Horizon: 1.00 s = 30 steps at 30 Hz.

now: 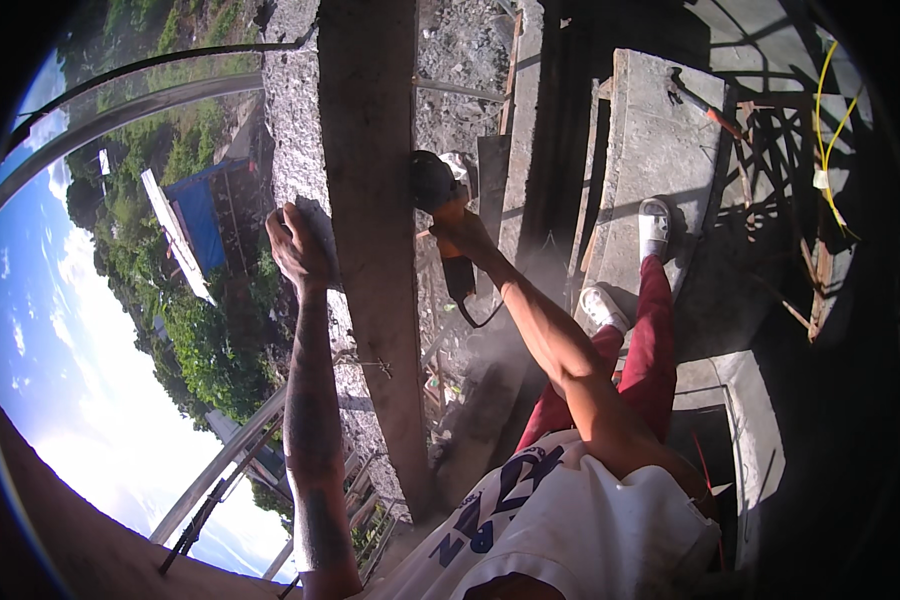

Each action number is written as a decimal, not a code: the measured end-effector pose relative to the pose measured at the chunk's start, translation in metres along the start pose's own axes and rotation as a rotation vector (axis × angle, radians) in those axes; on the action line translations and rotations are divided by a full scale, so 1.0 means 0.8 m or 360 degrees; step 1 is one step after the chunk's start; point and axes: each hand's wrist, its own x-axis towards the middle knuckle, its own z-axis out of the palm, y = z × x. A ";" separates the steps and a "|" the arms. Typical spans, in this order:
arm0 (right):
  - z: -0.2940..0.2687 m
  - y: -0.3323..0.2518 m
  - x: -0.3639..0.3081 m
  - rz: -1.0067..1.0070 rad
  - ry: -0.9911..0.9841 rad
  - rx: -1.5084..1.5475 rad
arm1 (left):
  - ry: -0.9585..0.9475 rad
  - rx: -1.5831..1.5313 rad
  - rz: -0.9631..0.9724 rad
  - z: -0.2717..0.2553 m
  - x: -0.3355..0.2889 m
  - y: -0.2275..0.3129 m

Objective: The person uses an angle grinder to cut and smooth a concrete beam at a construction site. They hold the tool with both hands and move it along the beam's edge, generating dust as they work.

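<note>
My right hand (pixel 467 237) is closed around the orange body of an angle grinder (pixel 457 275). The tool's dark round head (pixel 432 182) is up against the smooth side of a concrete beam (pixel 370 200). Its cord loops below it, and pale dust hangs nearby. To the left, my left hand (pixel 300 250) rests on the rough top of the concrete wall (pixel 296 120). Its fingers are bent over the wall's outer edge, with the fingertips partly hidden.
My feet stand on a concrete slab (pixel 660 120), where a hammer (pixel 705 108) with an orange handle lies. A yellow cord (pixel 820 130) hangs at the far right. Metal rails (pixel 140 105) and a drop toward trees (pixel 205 335) lie beyond the wall. Wire sticks out of the beam (pixel 382 366).
</note>
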 end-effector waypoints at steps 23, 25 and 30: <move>-0.023 -0.027 0.027 -0.0053 0.0123 -0.0040 | -0.0012 -0.0024 0.0017 -0.001 0.000 -0.001; -0.021 -0.026 0.029 -0.0075 0.0157 -0.0083 | -0.0002 -0.0014 0.0036 -0.001 0.000 -0.001; -0.017 -0.026 0.035 -0.0049 0.0176 -0.0032 | -0.0024 -0.0024 0.0029 -0.001 0.000 -0.004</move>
